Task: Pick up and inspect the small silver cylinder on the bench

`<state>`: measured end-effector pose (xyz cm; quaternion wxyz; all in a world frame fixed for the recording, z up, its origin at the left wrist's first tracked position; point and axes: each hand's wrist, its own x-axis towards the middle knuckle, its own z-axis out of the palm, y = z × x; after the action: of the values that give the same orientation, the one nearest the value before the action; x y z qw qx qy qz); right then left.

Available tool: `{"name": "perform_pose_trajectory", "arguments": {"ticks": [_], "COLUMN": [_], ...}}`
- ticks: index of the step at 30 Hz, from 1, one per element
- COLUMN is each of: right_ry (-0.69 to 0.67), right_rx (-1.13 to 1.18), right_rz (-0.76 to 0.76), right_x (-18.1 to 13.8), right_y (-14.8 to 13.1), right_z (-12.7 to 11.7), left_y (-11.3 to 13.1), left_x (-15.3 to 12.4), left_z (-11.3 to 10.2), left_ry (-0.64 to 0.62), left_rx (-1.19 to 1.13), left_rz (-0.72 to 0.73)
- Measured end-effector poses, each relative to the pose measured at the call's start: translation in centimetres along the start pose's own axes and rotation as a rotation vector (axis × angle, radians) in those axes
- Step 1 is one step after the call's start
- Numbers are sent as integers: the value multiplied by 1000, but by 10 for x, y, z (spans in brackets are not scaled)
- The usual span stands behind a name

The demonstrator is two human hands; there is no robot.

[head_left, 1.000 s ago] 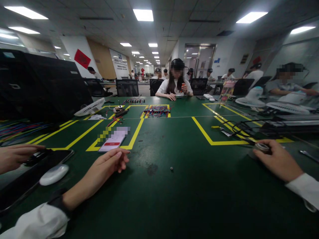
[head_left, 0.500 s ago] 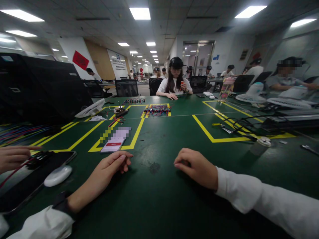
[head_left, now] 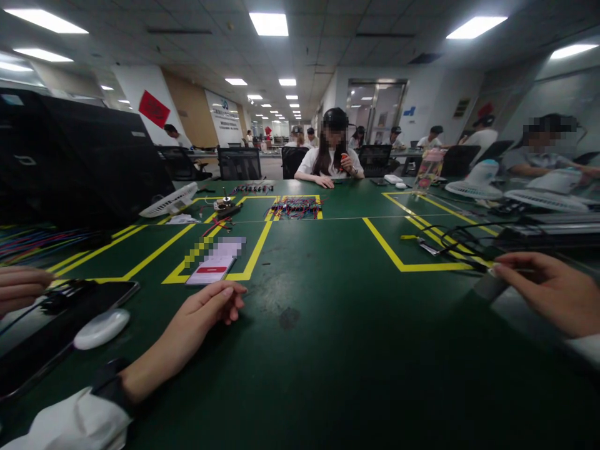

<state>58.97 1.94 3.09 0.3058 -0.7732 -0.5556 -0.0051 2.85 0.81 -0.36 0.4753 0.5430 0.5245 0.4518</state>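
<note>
I had the grey cylindrical container [head_left: 488, 287] on the green worktop [head_left: 328, 381], just under the fingertips of my right hand [head_left: 555, 294]; a knock on its rim risked tipping it, and the black cables [head_left: 457, 244] close by could, I judged, snag those fingers; thumb and forefinger were drawn nearly together at the rim, their grip unclear to me; my left hand [head_left: 201, 312] lay loosely curled near the smartphone [head_left: 209, 271], and I could not tell whether it enclosed anything.
</note>
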Motion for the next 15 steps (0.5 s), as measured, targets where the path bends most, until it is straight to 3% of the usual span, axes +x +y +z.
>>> {"name": "perform_pose_trajectory", "arguments": {"ticks": [8,15], "right_ry": [-26,-40], "right_rx": [-61,12], "right_rz": [74,68], "right_x": [0,2], "right_y": [-9,-1], "right_z": [-11,-5], "left_y": [1,1], "left_x": [-2,-3], "left_z": [0,-1], "left_ry": [-13,-24], "left_rx": [-26,-16], "left_rz": [-8,-9]}}
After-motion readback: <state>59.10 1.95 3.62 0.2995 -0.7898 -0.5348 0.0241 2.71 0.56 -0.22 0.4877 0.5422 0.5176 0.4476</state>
